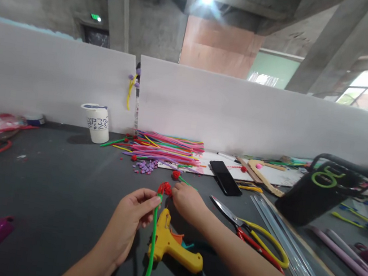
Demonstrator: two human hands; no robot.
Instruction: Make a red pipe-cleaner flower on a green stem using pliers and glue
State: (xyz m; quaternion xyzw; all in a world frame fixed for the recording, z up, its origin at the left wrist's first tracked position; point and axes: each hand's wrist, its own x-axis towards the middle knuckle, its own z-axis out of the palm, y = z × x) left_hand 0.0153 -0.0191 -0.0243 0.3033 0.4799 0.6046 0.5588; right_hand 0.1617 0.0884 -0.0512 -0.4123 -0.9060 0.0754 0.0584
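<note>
My left hand (138, 215) pinches a green pipe cleaner (153, 242) just under its top, between thumb and fingers. It stands nearly upright, its lower end running down past the bottom edge of the view. A curled red pipe cleaner (165, 188) sits at its top and bends over to the right. My right hand (187, 201) has its fingers closed at the right side of that red curl; the fingertips partly hide it. Below the hands, a yellow glue gun (173, 245) with an orange trigger lies on the dark table, nozzle pointing up toward the red curl.
Behind the hands lie a bundle of coloured pipe cleaners (169, 149), purple bits (146, 166) and a red flower (176, 175). Rightward are scissors (234, 218), a phone (225, 178), clear glue sticks (295, 247) and a black tumbler (318, 196). A white cup (97, 124) stands left.
</note>
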